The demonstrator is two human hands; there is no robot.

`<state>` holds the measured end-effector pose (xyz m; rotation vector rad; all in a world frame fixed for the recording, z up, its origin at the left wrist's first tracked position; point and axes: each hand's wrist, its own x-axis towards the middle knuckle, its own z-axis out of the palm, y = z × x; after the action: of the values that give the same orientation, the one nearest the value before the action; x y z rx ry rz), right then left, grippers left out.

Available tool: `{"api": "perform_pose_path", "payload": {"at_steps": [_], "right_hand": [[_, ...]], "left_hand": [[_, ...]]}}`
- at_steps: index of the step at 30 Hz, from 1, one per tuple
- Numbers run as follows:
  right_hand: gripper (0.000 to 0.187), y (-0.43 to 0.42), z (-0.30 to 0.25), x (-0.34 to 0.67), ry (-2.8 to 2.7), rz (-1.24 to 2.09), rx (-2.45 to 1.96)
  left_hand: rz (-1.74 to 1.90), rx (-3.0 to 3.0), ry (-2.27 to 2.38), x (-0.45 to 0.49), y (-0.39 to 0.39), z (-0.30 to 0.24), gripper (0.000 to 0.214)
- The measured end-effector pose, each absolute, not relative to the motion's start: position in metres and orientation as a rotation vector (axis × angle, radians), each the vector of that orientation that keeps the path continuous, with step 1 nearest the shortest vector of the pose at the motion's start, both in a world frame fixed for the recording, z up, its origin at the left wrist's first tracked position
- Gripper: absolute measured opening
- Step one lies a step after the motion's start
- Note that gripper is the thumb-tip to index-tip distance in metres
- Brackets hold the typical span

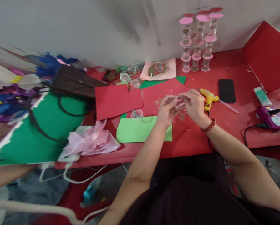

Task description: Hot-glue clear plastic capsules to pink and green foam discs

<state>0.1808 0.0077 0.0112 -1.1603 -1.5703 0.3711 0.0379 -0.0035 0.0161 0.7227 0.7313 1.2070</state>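
Left hand (166,109) and right hand (194,101) are both gripping a small clear cup (180,104) between fingertips, holding it over the red table (191,142), left of the yellow glue gun (210,98). A pinkish band is showing at the cup, running nearly crosswise between the hands. Fingers are covering part of it; cannot tell which way its mouth is facing or how its long axis is lying.

Containers: three columns of joined clear cups (196,57) are standing upright at the wall, long axes near vertical, brownish matter showing in upper cups. Another clear cup (160,66) is resting on brownish-green grains (152,70) upon a pink sheet (170,70). One clear lidless-looking cup (137,114) is sitting by the light-green sheet (136,131).
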Motion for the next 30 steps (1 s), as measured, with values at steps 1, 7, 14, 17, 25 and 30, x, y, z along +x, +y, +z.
{"api": "perform_pose_path", "payload": {"at_steps": [1, 7, 14, 17, 25, 30], "right_hand": [[0.026, 0.008, 0.011, 0.18, -1.568, 0.366, -1.154], [0.024, 0.009, 0.014, 0.177, -1.499, 0.485, -1.142], [0.021, 0.009, 0.014, 0.173, -1.32, 0.766, -1.19], [0.019, 0.008, 0.012, 0.171, -1.229, 0.867, -1.188], [0.024, 0.005, 0.016, 0.167, -1.095, 1.12, -1.124], [0.032, 0.003, 0.022, 0.167, -1.027, 1.27, -1.095]], "left_hand": [[1.208, 0.72, 0.727, 0.038, -0.004, 0.016, 0.026], [1.201, 0.718, 0.688, 0.037, -0.005, 0.015, 0.03], [1.209, 0.758, 0.682, 0.038, -0.006, 0.014, 0.027], [1.211, 0.778, 0.686, 0.039, -0.007, 0.014, 0.025], [1.222, 0.845, 0.724, 0.033, 0.0, 0.011, 0.023], [1.236, 0.866, 0.743, 0.028, 0.004, 0.01, 0.02]]}}
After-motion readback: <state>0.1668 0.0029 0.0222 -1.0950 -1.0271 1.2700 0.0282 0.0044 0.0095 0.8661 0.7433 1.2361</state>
